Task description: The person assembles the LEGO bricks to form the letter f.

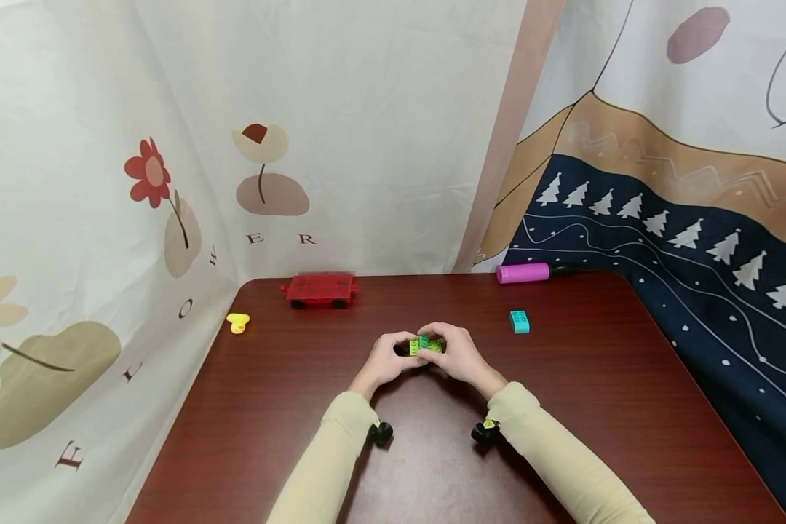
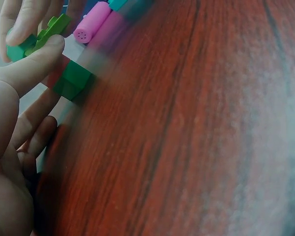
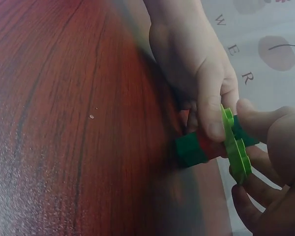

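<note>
Above the middle of the table, a small stack of toy building bricks [image 1: 423,344] is held between both hands. In the right wrist view it has a dark green brick [image 3: 191,149] at one end, a red layer, a lime-green studded plate [image 3: 236,147] and a teal-green brick [image 3: 245,132]. My left hand [image 1: 388,358] pinches the stack, its thumb against the lime plate. From the other side, my right hand [image 1: 457,354] grips it, thumb at the teal-green brick and fingers by the lime plate. Fingers hide parts of the stack.
A red wheeled toy wagon base [image 1: 319,290] stands at the back left, with a yellow toy piece [image 1: 238,323] near the left edge. Back right are a turquoise brick [image 1: 519,322] and a pink cylinder [image 1: 522,274] with a dark end. Printed cloth hangs behind the table [image 1: 288,378].
</note>
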`<state>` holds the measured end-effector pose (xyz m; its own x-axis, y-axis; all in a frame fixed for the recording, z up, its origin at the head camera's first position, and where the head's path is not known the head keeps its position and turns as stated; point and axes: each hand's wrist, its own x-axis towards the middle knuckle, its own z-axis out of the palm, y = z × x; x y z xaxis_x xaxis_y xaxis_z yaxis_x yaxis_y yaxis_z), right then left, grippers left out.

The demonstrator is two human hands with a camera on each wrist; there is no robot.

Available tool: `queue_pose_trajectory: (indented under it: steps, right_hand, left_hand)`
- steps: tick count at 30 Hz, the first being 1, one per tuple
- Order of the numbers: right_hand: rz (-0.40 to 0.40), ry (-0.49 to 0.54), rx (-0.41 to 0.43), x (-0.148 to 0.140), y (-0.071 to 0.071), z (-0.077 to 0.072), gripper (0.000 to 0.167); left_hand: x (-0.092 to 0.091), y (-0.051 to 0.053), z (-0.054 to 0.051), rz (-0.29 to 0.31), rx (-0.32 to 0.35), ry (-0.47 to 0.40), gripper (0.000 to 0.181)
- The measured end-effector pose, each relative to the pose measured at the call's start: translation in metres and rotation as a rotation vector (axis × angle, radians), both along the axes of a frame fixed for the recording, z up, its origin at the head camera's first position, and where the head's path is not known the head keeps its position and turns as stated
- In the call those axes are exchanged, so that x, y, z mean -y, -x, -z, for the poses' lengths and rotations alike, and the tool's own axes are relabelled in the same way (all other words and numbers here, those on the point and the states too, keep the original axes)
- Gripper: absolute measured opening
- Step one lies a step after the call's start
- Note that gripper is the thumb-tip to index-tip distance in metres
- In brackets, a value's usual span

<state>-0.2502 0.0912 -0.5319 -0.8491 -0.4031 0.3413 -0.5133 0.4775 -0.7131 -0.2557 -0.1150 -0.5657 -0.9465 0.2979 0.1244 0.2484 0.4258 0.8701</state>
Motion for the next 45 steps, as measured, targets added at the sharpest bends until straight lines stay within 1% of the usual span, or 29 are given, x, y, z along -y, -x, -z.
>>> queue_pose_trajectory:
  steps: [7,15,23,30,33,36,43,45]
  right_hand:
    - [0.024,-0.009,-0.017,0.0006,0.0005,0.0014,0.022]
    - [0.051,0.052,0.020,-0.0004,-0.0030,0.0038,0.025]
    - [0.050,0.053,-0.044,0.0002,-0.0043,0.0026,0.024]
    - [0.027,0.047,-0.082,0.0009,-0.0020,0.0036,0.023]
    - [0.017,0.054,-0.081,0.0004,-0.0009,0.0035,0.023]
    - [0.011,0.068,-0.077,-0.0002,0.0008,0.0032,0.023]
    - [0.014,0.074,-0.025,-0.0014,0.0030,0.0042,0.023]
    - [0.013,0.069,-0.022,-0.0018,0.0033,0.0043,0.024]
  left_hand:
    - [0.0006,-0.0007,-0.0005,0.004,0.019,-0.005,0.037]
    - [-0.0001,-0.0014,-0.0008,0.004,0.025,-0.005,0.037]
    - [-0.0021,-0.0011,0.0000,0.003,0.010,-0.016,0.036]
    - [-0.0007,-0.0022,0.0016,0.005,0.023,-0.022,0.036]
    - [-0.0002,-0.0018,0.0021,0.009,0.021,-0.023,0.036]
    - [-0.0004,-0.0011,0.0004,0.009,0.015,-0.028,0.036]
    - [0.0002,-0.0006,-0.0002,0.016,0.016,-0.018,0.036]
    - [0.0002,-0.0004,-0.0001,0.019,0.016,-0.017,0.036]
